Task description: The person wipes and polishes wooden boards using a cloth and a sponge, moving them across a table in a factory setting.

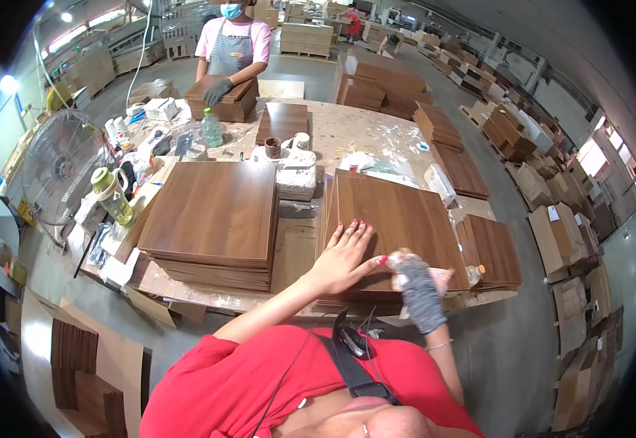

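My left hand (343, 261) lies flat on the top wood-grain panel (405, 212) of the stack in front of me, its bare fingers spread. At the near right edge of that panel is my right hand (421, 292), in a grey knitted glove. Its fingers are closed round a pale pinkish rag (443, 279), partly hidden by the glove. A second stack of brown panels (208, 208) stands on the left of the table, and a lower stack (489, 248) on the right, with a small clear bottle (475, 274) at its near corner.
Across the worktable (340, 131), a co-worker (234, 51) rests a gloved hand on another panel stack (223, 98). A green bottle (212, 129), brown cup (272, 148), yellow-green flask (113, 197) and white foam blocks (296, 175) stand between. A large fan (64, 166) is at the left.
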### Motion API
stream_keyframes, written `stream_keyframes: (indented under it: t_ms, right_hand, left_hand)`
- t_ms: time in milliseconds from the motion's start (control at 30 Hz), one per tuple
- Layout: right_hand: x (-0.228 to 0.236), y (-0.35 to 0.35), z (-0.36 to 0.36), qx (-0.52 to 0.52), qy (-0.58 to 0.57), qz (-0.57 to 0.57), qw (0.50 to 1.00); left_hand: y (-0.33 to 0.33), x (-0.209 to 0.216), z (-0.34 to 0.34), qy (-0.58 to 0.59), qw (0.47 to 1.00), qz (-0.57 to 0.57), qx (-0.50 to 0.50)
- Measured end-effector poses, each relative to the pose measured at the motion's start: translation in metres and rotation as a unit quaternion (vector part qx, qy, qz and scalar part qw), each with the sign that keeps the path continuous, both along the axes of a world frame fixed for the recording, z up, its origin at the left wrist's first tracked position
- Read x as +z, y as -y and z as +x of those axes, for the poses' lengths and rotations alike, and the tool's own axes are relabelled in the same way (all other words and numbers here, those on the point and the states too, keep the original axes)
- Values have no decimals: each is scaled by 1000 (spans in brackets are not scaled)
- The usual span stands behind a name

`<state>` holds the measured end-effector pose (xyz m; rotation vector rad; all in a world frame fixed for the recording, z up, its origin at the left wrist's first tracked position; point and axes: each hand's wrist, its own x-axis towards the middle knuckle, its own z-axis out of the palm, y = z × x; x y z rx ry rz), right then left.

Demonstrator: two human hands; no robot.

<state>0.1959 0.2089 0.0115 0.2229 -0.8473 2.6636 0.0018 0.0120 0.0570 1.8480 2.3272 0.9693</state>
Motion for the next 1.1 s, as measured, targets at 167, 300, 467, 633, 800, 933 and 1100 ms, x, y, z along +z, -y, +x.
stream_keyframes:
  t_ms: [167, 300, 467, 633, 800, 933, 1100]
  right_hand:
    - [23, -74, 45, -317, 291, 698, 572]
    - [29, -26, 5, -372, 244, 728, 521]
    - [26, 19, -12, -288, 173, 676, 656]
    - [78, -53, 151, -536, 377, 440, 614]
    - [87, -61, 298, -721, 460, 353, 379]
    - [81, -21, 320, -727, 483, 348, 344]
    - [81, 6, 328, -729, 497, 338, 328]
  left_hand:
    - [4, 6, 3, -52, 998, -27, -16]
    - [1, 4, 0, -47, 998, -31, -26]
    - [1, 6, 1, -53, 998, -22, -23]
    - [-1, 2, 1, -50, 998, -10, -30]
    - [3, 8, 2, -38, 999, -27, -28]
    - [3, 10, 0, -43, 998, -26, -31]
    - [1, 10, -1, -41, 998, -25, -32]
